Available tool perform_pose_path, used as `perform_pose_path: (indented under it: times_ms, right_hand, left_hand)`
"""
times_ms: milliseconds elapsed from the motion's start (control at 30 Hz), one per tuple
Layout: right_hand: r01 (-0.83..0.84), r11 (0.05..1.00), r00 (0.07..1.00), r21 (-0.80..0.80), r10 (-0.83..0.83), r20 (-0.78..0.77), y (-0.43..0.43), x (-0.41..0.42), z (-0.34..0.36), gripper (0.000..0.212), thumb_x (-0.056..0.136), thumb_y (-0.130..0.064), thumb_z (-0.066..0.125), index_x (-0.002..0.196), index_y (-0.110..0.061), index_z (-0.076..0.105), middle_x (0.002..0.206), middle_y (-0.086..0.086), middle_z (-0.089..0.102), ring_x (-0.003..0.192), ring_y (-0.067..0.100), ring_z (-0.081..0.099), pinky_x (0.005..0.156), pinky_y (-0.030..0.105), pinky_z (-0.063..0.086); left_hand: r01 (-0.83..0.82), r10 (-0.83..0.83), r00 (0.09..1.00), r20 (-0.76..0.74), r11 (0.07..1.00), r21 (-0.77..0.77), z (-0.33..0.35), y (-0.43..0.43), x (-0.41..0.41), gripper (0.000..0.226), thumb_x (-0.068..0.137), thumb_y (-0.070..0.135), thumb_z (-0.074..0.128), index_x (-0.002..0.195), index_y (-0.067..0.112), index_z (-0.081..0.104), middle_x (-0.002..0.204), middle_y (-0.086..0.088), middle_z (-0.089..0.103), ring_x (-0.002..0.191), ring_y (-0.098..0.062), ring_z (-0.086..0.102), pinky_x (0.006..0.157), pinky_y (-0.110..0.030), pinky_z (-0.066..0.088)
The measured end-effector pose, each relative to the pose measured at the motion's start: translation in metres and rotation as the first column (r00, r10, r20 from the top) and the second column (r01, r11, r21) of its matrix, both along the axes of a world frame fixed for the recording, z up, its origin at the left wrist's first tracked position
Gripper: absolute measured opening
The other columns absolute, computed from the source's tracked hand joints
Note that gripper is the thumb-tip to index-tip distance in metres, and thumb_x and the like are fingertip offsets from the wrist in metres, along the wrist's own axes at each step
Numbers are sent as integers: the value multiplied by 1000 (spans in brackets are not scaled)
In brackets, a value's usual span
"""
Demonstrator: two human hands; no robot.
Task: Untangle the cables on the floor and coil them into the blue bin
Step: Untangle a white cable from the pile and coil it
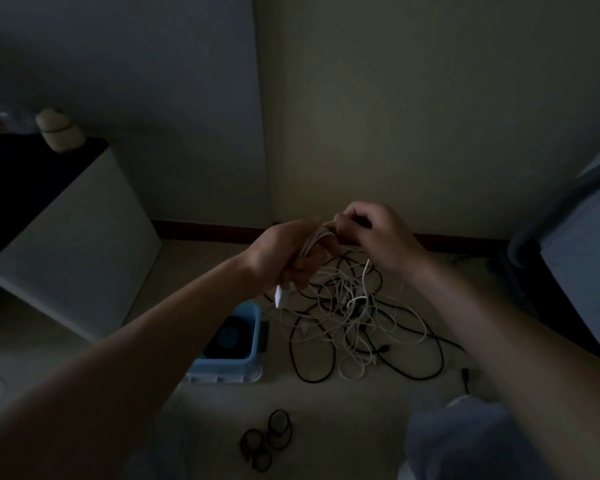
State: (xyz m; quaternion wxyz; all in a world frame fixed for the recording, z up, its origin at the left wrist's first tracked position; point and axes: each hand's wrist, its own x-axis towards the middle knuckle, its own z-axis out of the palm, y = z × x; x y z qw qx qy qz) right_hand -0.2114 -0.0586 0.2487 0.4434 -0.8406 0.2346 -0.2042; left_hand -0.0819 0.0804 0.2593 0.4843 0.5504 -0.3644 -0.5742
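1. Left hand (284,258) is clamped round a bunch of white cable (314,239) loops, held up over the floor. A white plug (280,296) hangs out under the fist.
2. Right hand (378,237) is close against the left, fingers pinching the same cable at the top of the bunch (feeding a turn on, my guess).
3. Held high, probably so the free length lifts clear of the tangle (354,320) and wraps without snagging.
4. Tangle lies on the floor below and right of the hands. It is thin white and black cables crossed over each other in loose loops, ends hard to pick out (room is dim). White strands seem to run from the hands down into it.
5. Bin (222,370) sits on the floor just left of the tangle, under the left forearm, handy for dropping a coil in. A dark coil (227,336) lies in it already.
6. Small black loops (271,438) lie nearer the person, apart from the tangle; can't tell what they are.
7. Judgement: most of the cable is not yet sorted.
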Motion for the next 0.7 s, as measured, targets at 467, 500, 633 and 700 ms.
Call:
perform_pose_path:
  times_ms: [467, 500, 633, 700]
  right_hand:
    - [-64, 955, 996, 289, 45, 71, 3, 3, -14, 36, 105, -29, 46, 71, -18, 54, 53, -6, 44, 48, 11, 42, 65, 37, 40]
    - [-79, 937, 997, 341, 74, 28, 7, 4, -19, 35, 106, -25, 44, 75, -15, 54, 51, -8, 44, 45, 10, 42, 64, 38, 41]
    - [-157, 940, 954, 302, 223, -199, 19, 6, -33, 28, 107, -22, 35, 93, -17, 60, 52, -9, 48, 47, 9, 46, 61, 37, 50]
    - [-208, 948, 922, 241, 272, -275, 25, 7, -31, 26, 105, -20, 37, 96, -31, 58, 57, -6, 52, 47, 9, 49, 60, 36, 51]
  left_hand:
    - [-77, 12, 905, -426, 988, -136, 12, 1, 4, 29, 100, 33, 33, 85, 15, 51, 48, 9, 31, 35, -5, 24, 47, -25, 23]
    - [-142, 63, 878, -474, 981, -133, 12, 1, 5, 30, 101, 32, 31, 85, 15, 50, 49, 9, 33, 35, -4, 27, 46, -23, 26]
    - [-391, 259, 712, -653, 918, -61, 14, -1, 14, 32, 106, 30, 29, 88, 14, 51, 64, 3, 53, 51, -9, 49, 64, -24, 42]
    - [-471, 334, 673, -660, 882, -34, 14, 0, 20, 32, 106, 29, 30, 90, 13, 53, 76, -2, 62, 62, -14, 61, 74, -28, 46]
